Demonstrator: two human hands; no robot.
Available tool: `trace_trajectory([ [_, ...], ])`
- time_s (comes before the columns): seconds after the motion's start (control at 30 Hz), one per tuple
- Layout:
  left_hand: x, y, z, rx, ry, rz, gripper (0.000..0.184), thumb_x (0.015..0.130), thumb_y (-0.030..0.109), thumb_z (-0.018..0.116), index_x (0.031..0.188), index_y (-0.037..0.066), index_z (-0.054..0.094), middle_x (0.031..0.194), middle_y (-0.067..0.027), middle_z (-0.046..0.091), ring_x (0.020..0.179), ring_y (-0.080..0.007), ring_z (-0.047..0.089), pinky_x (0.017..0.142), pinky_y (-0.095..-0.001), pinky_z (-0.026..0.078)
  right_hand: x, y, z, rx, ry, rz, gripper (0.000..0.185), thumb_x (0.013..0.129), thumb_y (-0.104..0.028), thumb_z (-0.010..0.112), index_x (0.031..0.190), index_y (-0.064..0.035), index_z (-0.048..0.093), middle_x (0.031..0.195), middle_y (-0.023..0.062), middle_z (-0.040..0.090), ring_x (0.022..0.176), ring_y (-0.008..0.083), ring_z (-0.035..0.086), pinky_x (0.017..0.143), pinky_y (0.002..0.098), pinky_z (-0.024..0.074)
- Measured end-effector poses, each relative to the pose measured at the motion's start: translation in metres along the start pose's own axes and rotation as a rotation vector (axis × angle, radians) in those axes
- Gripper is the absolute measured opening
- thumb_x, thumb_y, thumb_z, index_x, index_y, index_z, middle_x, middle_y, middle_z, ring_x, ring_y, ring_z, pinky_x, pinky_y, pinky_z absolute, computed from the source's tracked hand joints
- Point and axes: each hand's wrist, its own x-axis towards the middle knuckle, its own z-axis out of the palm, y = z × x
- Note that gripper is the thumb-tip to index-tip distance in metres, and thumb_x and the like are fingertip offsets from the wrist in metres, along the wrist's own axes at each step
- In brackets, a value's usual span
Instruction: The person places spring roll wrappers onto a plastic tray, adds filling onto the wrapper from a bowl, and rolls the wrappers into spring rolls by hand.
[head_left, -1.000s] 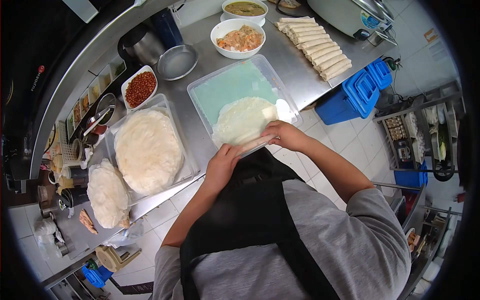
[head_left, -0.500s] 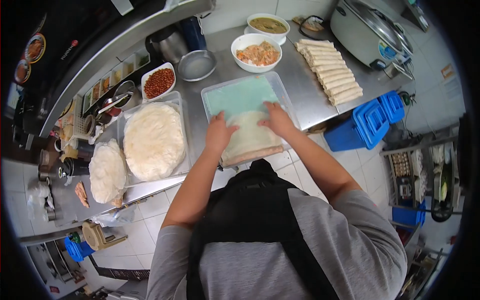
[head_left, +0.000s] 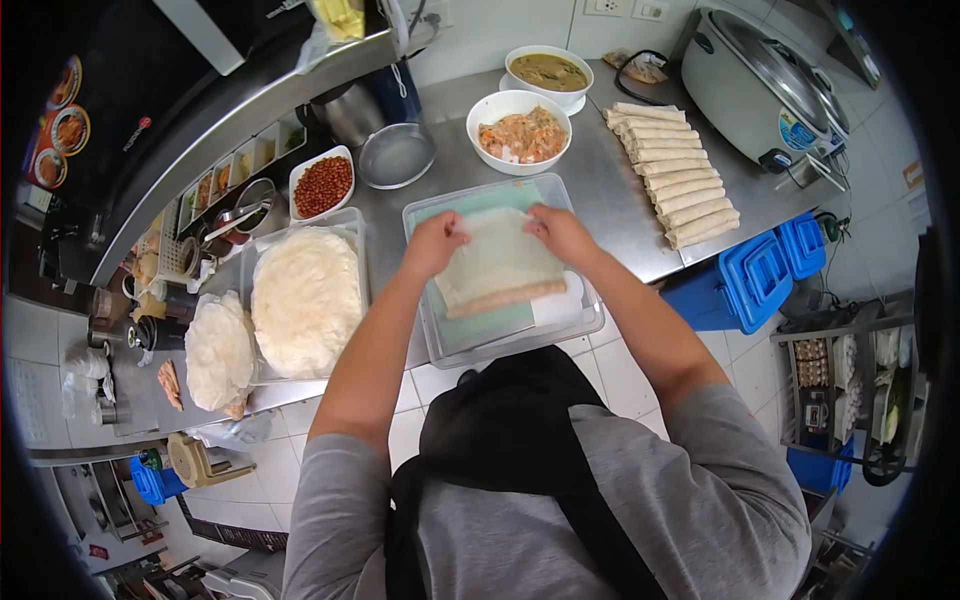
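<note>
A thin, pale spring roll wrapper (head_left: 500, 255) lies over a light green board (head_left: 487, 333) on a clear plastic lid or tray (head_left: 590, 318). A pinkish-orange strip of filling (head_left: 510, 299) shows along the wrapper's near edge. My left hand (head_left: 435, 245) pinches the wrapper's far left corner. At the far right corner, my right hand (head_left: 562, 235) has its fingers closed on the same sheet. Beyond them stands a white bowl of orange-and-white filling (head_left: 522, 138).
Stacked wrappers (head_left: 305, 290) fill a clear container at left, beside another pile (head_left: 218, 350). Behind are a dish of red-brown peanuts or beans (head_left: 323, 186) and a metal plate (head_left: 397, 156). Finished rolls (head_left: 670, 175) lie in a row at right, near a large cooker (head_left: 755, 85).
Both hands were spread over the wrapper; now their fingers are closed on its far corners. The wrapper and its filling strip have shifted away from my body, uncovering the board's near part.
</note>
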Motion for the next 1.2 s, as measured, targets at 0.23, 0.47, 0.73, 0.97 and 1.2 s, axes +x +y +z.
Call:
trace_trajectory([
  [0.23,-0.013,0.013,-0.018,0.115,0.551,0.269,0.018,0.087,-0.001,0.063,0.103,0.005,0.068,0.090,-0.0117,0.069,0.081,-0.0274,0.067,0.073,-0.0361,0.053,0.024,-0.026,-0.002,-0.374,0.355,-0.349,0.023,0.082,-0.008,0.063,0.105,-0.0104,0.065,0.097,0.0083,0.066,0.100,0.0264,0.062,0.087,0.0427,0.0437],
  [0.47,-0.077,-0.017,0.002,0.011,0.165,0.132,0.014,0.085,0.001,0.067,0.098,0.004,0.069,0.093,-0.0134,0.070,0.083,-0.0306,0.068,0.074,-0.0376,0.054,-0.046,-0.078,0.088,-0.144,-0.061,-0.559,0.023,0.081,-0.012,0.065,0.103,-0.0056,0.067,0.105,0.0095,0.065,0.101,0.0275,0.062,0.091,0.0402,0.0481],
  [0.73,-0.075,-0.027,0.002,0.180,0.152,0.359,0.018,0.082,0.003,0.070,0.100,0.004,0.070,0.095,-0.0119,0.072,0.095,-0.0321,0.065,0.085,-0.0393,0.052,-0.053,-0.076,0.102,-0.110,-0.031,-0.513,0.023,0.080,-0.012,0.067,0.102,-0.0062,0.066,0.103,0.0092,0.064,0.101,0.0283,0.061,0.092,0.0397,0.0480],
  [0.97,-0.104,0.007,0.018,0.193,0.192,0.400,0.025,0.081,0.008,0.073,0.106,0.007,0.071,0.102,-0.0108,0.066,0.097,-0.0309,0.063,0.084,-0.0394,0.052,-0.068,-0.048,0.052,-0.082,0.159,-0.534,0.041,0.071,-0.004,0.075,0.111,-0.0051,0.067,0.116,0.0141,0.065,0.107,0.0352,0.061,0.091,0.0419,0.0512],
  [1.2,-0.104,0.005,0.027,0.101,0.011,0.187,0.034,0.078,0.010,0.077,0.112,0.007,0.070,0.101,-0.0113,0.064,0.092,-0.0323,0.063,0.082,-0.0395,0.052,-0.090,0.014,0.003,-0.103,0.095,-0.252,0.034,0.078,-0.007,0.074,0.111,-0.0060,0.067,0.105,0.0125,0.067,0.099,0.0323,0.063,0.088,0.0390,0.0519],
])
